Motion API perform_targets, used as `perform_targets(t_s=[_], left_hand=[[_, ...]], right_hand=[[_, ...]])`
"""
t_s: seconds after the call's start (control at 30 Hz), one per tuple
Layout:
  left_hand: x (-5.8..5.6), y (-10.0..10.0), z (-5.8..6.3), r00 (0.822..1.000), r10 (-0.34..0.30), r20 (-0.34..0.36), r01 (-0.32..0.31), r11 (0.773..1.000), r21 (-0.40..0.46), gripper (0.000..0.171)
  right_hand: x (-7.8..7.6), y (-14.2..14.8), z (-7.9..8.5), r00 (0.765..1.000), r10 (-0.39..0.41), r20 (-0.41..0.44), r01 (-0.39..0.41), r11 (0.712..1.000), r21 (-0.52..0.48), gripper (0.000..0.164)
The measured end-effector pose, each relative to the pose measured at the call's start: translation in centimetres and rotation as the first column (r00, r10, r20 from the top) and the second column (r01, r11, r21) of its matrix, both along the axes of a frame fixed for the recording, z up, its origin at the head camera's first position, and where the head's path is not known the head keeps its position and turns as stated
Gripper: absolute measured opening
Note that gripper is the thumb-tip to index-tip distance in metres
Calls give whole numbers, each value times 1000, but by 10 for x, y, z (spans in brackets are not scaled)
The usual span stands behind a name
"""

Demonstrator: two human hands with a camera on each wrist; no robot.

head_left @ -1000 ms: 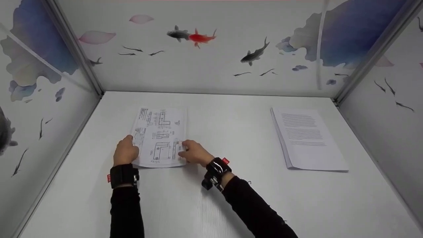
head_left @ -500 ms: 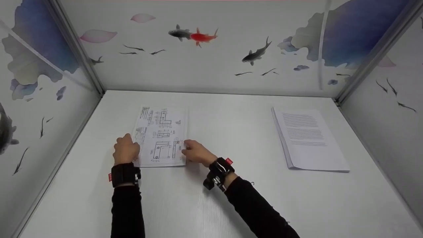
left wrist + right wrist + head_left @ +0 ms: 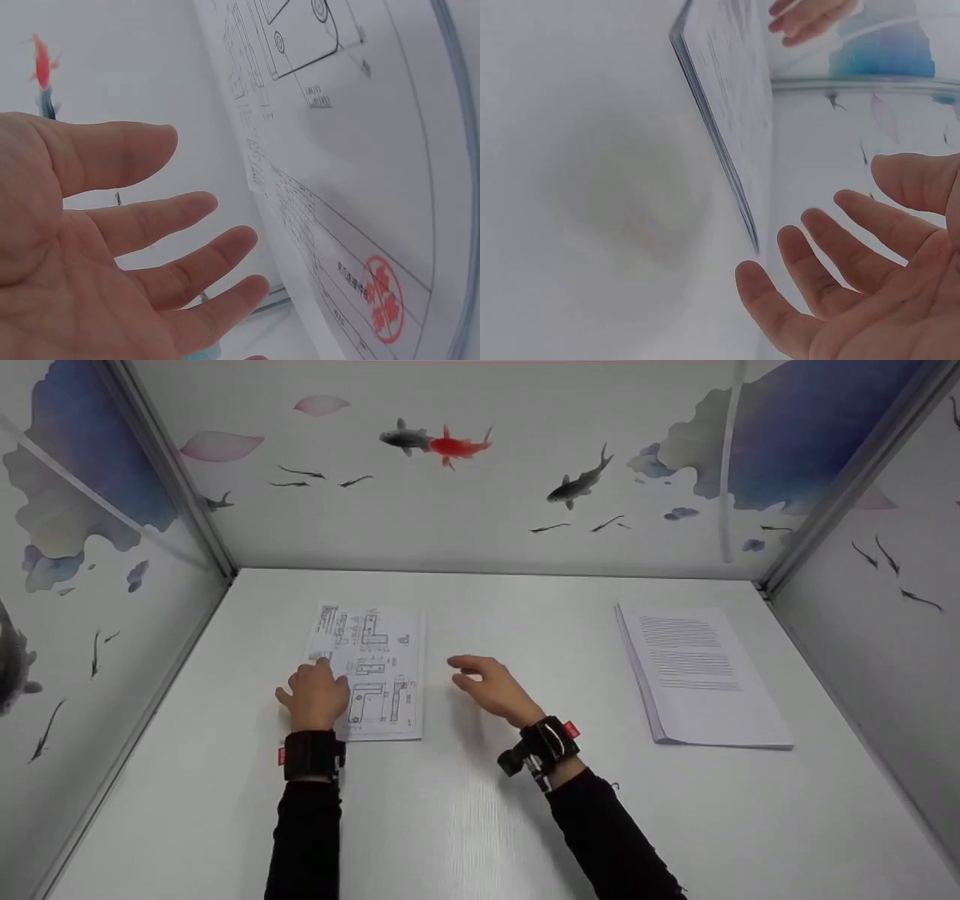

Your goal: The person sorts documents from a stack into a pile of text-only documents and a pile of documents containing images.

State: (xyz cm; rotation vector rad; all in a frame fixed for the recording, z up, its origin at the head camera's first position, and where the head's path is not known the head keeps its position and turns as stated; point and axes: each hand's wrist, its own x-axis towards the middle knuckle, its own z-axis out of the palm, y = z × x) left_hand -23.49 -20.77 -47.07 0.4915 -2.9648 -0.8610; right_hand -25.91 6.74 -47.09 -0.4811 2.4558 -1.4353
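A stack of papers with technical drawings (image 3: 382,675) lies on the left half of the white table. My left hand (image 3: 316,696) is over the stack's left edge, its fingers spread; in the left wrist view they show apart from the sheet, which bears a red round stamp (image 3: 384,300). Nothing is in that hand. To the right of the stack, my right hand (image 3: 495,688) is in the air with thumb and fingers loosely extended and nothing between them. The right wrist view shows the stack's layered edge (image 3: 716,142) beyond its fingertips.
A second, thicker stack of printed text pages (image 3: 705,682) lies on the right side of the table (image 3: 525,615). White panels painted with fish (image 3: 457,446) enclose the table at the back and both sides.
Both hands have released the drawing stack's edges. The left hand has moved right, over the sheets, and the right hand has drawn away to the right. The stack stays in place.
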Motion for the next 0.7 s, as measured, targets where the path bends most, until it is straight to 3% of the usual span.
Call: perform_targets(t_s=[0.1, 0.3, 0.5, 0.6, 0.7], left_hand=[[-1, 11, -1, 999, -33, -23, 33, 999, -12, 43], [-4, 34, -6, 992, -117, -41, 116, 993, -17, 44], [-6, 50, -3, 978, -204, -27, 206, 976, 76, 55], [-5, 56, 2, 973, -226, -40, 230, 963, 140, 56], [-2, 65, 10, 966, -254, -48, 258, 940, 222, 57]], right_hand=[[-1, 29, 7, 996, -51, -70, 49, 998, -28, 41], [2, 80, 9, 981, -151, -119, 148, 989, -31, 42], [2, 135, 13, 961, -215, -177, 226, 973, 43, 44], [1, 169, 20, 942, -266, -206, 294, 948, 121, 49], [1, 202, 24, 934, -308, -179, 348, 894, 281, 65]])
